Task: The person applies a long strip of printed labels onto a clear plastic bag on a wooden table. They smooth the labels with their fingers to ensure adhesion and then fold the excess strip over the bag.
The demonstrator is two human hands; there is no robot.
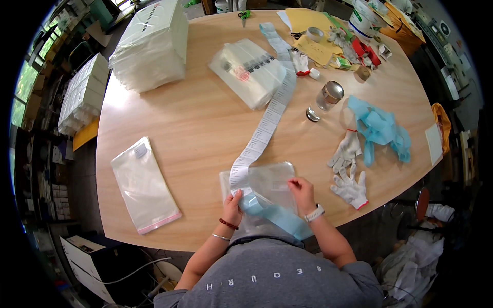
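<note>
A long strip of white printed labels on blue backing (264, 129) runs across the table toward me. My left hand (233, 206) pinches it near its close end, where the bare blue backing curls away to the right and hangs past the table edge. Beneath lies a stack of clear plastic bags (262, 177) at the near edge. My right hand (302, 194) hovers over or touches the right side of these bags, its fingers drawn together. Whether a label sits between those fingertips is too small to tell.
Bagged packs (154, 51) stand far left, and a flat pack of bags (146, 185) lies left. Another bag bundle (246, 72) is at the middle back. On the right are a glass jar (326, 100), work gloves (350, 187) and crumpled blue backing (380, 128). Scissors (244, 17) lie at the back.
</note>
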